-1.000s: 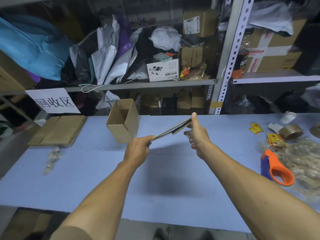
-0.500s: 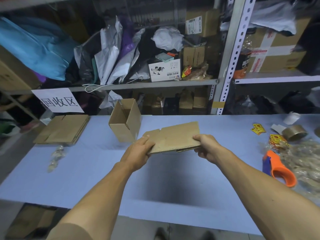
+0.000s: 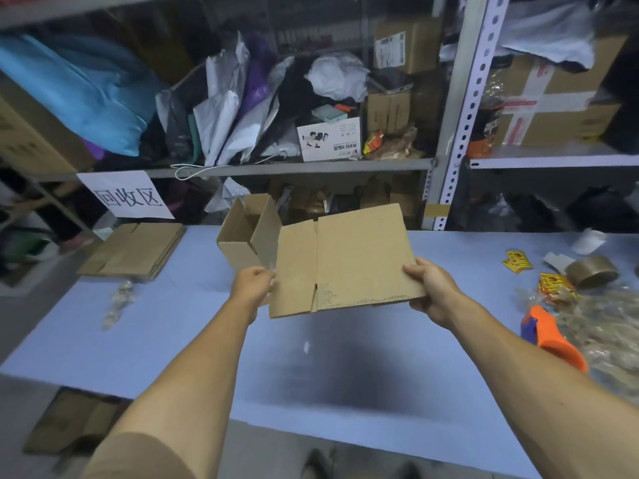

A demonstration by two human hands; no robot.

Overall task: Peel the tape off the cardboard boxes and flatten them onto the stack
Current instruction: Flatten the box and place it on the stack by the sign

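— Cardboard, flattened: where is that collapsed box (image 3: 342, 261) now?

— Up in the air over the blue table (image 3: 193, 340), held between both hands, its broad face tilted toward the camera. The left hand (image 3: 253, 283) grips the left edge with fingers curled round it; the right hand (image 3: 434, 288) holds the lower right corner, thumb on top and fingers curled underneath.

— Is any tape visible on it?

— I cannot tell. The lower edge looks ragged, with a scuffed patch near the centre fold.

— And the stack?

— A stack of flattened boxes (image 3: 135, 250) lies at the table's far left, under a white paper sign (image 3: 126, 194) hanging from the shelf. It is well apart from the held piece.

— Other boxes?

— One open box (image 3: 247, 236) stands just behind the held cardboard, partly hidden by it.

— What is on the right?

— An orange and blue tape dispenser (image 3: 551, 335), a brown tape roll (image 3: 593, 271), a heap of crumpled clear tape (image 3: 612, 326) and some yellow labels (image 3: 517, 262). A smaller wad of clear tape (image 3: 117, 302) lies near the stack.
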